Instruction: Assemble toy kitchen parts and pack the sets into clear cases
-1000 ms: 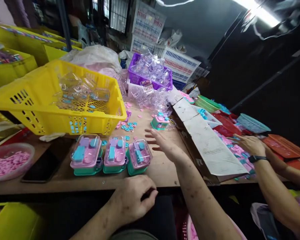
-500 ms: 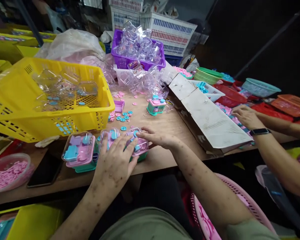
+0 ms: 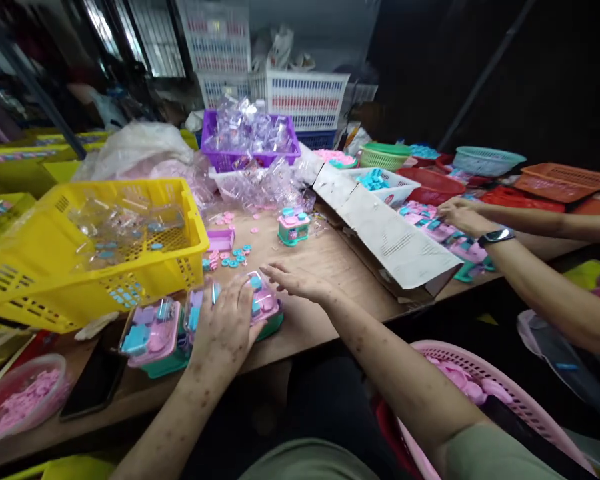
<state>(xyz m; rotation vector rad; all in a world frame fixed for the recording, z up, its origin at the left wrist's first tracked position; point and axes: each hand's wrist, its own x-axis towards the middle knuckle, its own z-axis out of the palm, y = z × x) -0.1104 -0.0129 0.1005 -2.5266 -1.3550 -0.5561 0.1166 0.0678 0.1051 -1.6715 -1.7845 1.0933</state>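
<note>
Three small toy kitchen sets with teal bases and clear lids stand side by side at the table's front edge. My left hand [image 3: 225, 317] lies palm down over the middle set, fingers spread, its thumb by the right toy set [image 3: 264, 303]. The left toy set [image 3: 156, 337] stands untouched beside it. My right hand [image 3: 297, 281] is just right of the right set, fingers stretched out and nothing in them. Farther back, a toy set without a lid [image 3: 293, 227] stands alone. Small blue and pink round pieces [image 3: 236, 259] lie near a lilac tray [image 3: 221, 240].
A yellow crate [image 3: 80, 287] of clear lids stands at left, with a phone [image 3: 93, 380] and a tub of pink pieces [image 3: 25, 393] before it. A purple basket [image 3: 250, 160] is behind. A cardboard divider [image 3: 380, 227] separates a co-worker's hands [image 3: 463, 217]. A pink basket [image 3: 505, 380] sits low right.
My right hand has come off the right toy set and moved slightly away from it. My left hand stays over the sets. The camera view has tilted up and shifted.
</note>
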